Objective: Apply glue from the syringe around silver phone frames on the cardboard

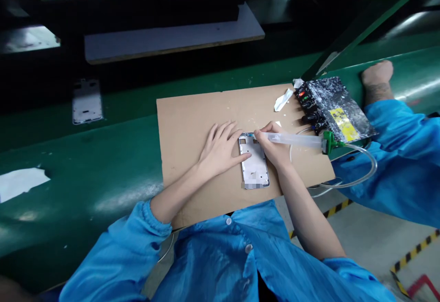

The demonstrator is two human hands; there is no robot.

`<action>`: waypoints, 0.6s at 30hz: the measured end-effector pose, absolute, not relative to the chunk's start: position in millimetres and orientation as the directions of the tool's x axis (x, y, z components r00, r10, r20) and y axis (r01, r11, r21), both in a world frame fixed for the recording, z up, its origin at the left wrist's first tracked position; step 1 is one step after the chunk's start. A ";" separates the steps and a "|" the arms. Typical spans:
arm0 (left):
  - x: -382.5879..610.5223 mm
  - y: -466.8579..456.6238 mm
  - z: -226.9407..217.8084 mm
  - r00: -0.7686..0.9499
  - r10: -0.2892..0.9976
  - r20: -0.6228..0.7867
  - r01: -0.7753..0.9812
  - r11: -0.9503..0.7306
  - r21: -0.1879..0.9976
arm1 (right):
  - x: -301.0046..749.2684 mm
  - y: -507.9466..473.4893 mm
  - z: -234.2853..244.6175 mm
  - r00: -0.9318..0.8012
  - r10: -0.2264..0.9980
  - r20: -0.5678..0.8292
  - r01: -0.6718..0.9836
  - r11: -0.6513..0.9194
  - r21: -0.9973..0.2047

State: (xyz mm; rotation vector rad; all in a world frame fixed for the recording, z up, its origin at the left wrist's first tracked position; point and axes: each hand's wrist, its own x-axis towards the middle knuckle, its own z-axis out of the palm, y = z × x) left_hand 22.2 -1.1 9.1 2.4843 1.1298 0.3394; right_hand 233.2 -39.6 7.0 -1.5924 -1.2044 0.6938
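Note:
A silver phone frame (254,167) lies flat on a sheet of cardboard (192,192) in front of me. My left hand (222,148) rests at its left side with fingers spread, the thumb on the frame's face and the fingertips by its upper left corner. In my right hand (275,148) is a clear dispensing syringe (295,140) with a green cap, held nearly level like a pen. Its tip points at the frame's upper right edge, and my fingers hide the very end. An air tube (373,164) runs from the green cap.
A dispenser control box (343,96) with a yellow label stands at the cardboard's right. White paper scraps (283,100) lie near it. Another phone frame (87,102) is at the far left of the green bench (130,155). A co-worker's arm (395,114) is at the right.

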 end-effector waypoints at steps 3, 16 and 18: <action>22.5 -1.0 8.1 0.649 0.758 0.062 0.662 -0.603 0.445 | 233.5 -39.7 7.5 0.349 0.929 0.121 0.366 -0.016 -0.930; 23.8 -1.5 7.0 0.651 0.755 0.078 0.652 -0.610 0.450 | 237.7 -39.7 1.2 0.330 0.934 0.141 0.379 0.006 -0.925; 23.8 -1.2 6.7 0.650 0.756 0.079 0.647 -0.605 0.465 | 237.7 -39.7 0.4 0.330 0.934 0.136 0.371 0.004 -0.929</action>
